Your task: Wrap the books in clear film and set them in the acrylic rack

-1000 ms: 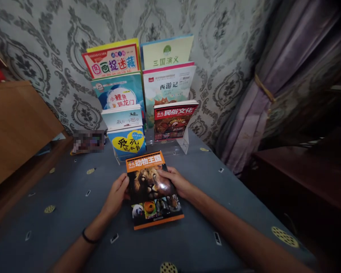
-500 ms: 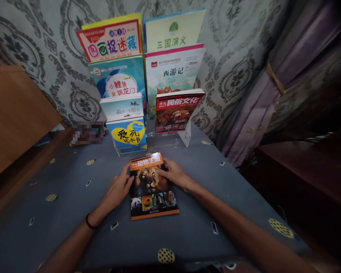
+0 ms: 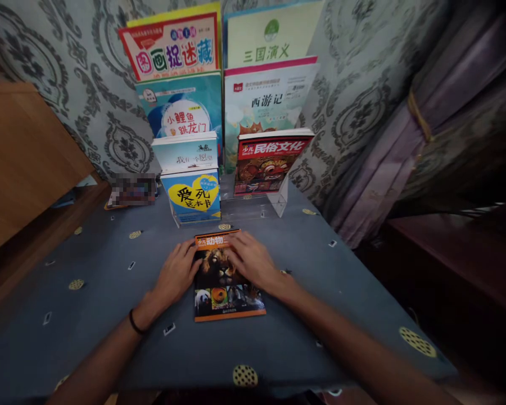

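A book with a lion on its black and orange cover (image 3: 219, 274) lies flat on the table. My left hand (image 3: 175, 274) rests at its left edge, fingertips touching the cover and fingers stretched out. Spread over the upper right part of the same cover is my right hand (image 3: 253, 262), its fingers flat and hiding some of the title and the lion's face. Behind the book stands a clear display rack (image 3: 280, 198). In its lower left front is a blue book with a yellow heart (image 3: 194, 197); a red book (image 3: 270, 169) stands on the right.
More books fill the rack's upper rows, among them a teal book (image 3: 179, 107) and a white one with a pink top edge (image 3: 270, 93). A blurred-out item (image 3: 132, 190) lies at the back left beside a wooden cabinet (image 3: 29, 169). A purple curtain (image 3: 388, 157) hangs at the right.
My right hand has moved from the book's right edge onto its cover, further left, and its fingers now lie flat. The left hand stays at the left edge. The view has shifted slightly.
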Tool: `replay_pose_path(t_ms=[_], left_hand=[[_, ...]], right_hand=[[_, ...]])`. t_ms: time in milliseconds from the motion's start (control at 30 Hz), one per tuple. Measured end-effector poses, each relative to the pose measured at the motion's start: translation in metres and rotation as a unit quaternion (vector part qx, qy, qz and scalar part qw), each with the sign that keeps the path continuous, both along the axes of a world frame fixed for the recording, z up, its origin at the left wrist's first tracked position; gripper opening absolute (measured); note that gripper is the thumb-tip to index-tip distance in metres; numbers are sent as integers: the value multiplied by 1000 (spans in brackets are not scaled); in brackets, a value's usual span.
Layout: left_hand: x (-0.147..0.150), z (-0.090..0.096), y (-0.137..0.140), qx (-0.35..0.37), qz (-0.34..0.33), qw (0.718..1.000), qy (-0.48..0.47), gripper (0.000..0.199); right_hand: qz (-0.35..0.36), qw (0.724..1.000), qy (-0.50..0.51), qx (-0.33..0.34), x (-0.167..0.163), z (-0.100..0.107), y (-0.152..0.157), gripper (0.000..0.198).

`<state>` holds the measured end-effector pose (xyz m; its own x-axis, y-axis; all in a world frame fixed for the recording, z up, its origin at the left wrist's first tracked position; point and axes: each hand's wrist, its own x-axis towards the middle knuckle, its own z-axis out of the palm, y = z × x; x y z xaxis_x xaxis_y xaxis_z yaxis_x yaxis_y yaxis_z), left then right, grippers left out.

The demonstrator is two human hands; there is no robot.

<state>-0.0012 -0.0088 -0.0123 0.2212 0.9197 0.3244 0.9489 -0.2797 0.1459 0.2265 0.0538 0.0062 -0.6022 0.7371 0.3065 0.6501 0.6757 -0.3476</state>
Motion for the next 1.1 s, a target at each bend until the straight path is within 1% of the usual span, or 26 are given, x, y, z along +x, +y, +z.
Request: replay_pose_path(t_ms=[67, 100, 167, 300, 467, 600, 667, 767, 1000, 1100], left_hand=[[-3, -8, 3, 20, -28, 999, -10, 33], [-4, -11, 4, 19, -35, 999, -11, 33], [-5, -13, 4, 6, -36, 999, -8, 33], [-4, -11, 3, -8, -25, 1000, 4, 32], [-3, -11, 3, -8, -31, 999, 9, 31], [-3, -13, 3, -5, -24, 1000, 9, 31], [-4, -13, 3, -4, -22, 1000, 10, 30], [-4, -14, 3, -2, -24, 1000, 10, 31], [-4, -14, 4, 5, -27, 1000, -12, 29], [-4, -13, 4, 4, -33, 999, -28, 30]], right_hand=[[92, 996, 4, 22, -12, -8, -6, 41], [125, 992, -2, 27, -17, -12, -9, 46], [153, 988, -27, 22, -25, -17, -12, 54], [141, 987, -73, -17, -30, -19, -14, 63], [143, 987, -73, -26, -28, -17, -14, 62], [80, 995, -46, -33, -25, -20, -14, 60], [60, 997, -40, -32, -23, -22, -14, 58], [64, 997, -43, -31, -21, -20, -14, 56], [70, 995, -57, -53, -24, -11, -12, 58], [106, 992, -47, -49, -33, -9, -8, 66]])
